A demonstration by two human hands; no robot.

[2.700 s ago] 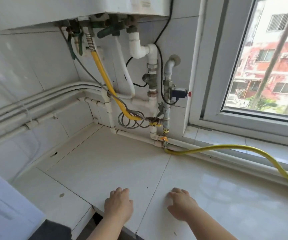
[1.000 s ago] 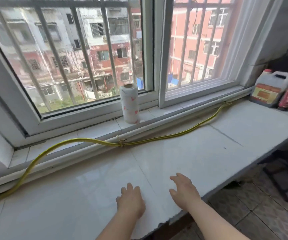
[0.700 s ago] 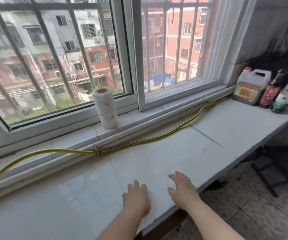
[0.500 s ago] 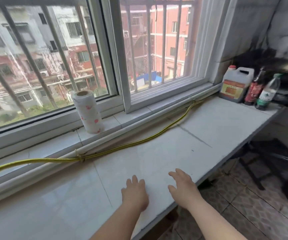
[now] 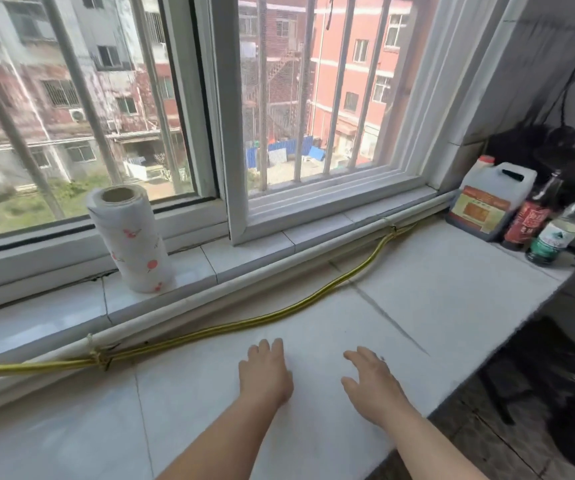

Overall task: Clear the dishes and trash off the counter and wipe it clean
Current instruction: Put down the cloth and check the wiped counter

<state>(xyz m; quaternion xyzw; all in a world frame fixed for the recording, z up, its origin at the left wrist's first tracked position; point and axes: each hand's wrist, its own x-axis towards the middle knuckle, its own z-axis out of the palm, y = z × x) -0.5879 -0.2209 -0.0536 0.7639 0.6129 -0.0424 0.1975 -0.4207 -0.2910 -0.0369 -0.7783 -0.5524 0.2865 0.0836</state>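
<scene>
Left hand [image 5: 265, 374] and right hand [image 5: 371, 386] lie flat, empty, on the surface [image 5: 435, 306]. No dishes or trash in sight, so only wiping looks left. Paper towel roll [image 5: 130, 237] at ten o'clock, sauce jug [image 5: 490, 202] at two.

We see a white tiled counter [image 5: 435, 306] crossed by thin grey grout lines, with a yellow hose [image 5: 279, 313] beside a white pipe [image 5: 244, 282] and a white window frame [image 5: 225, 133]. The paper towel roll [image 5: 133, 244] is white with small red-orange fruit prints and a brown core. The whitish jug [image 5: 500, 188] has a red cap and orange label, the dark bottle [image 5: 528, 220] a red label, and the clear bottle [image 5: 563, 230] a green cap and green-and-white label.
</scene>
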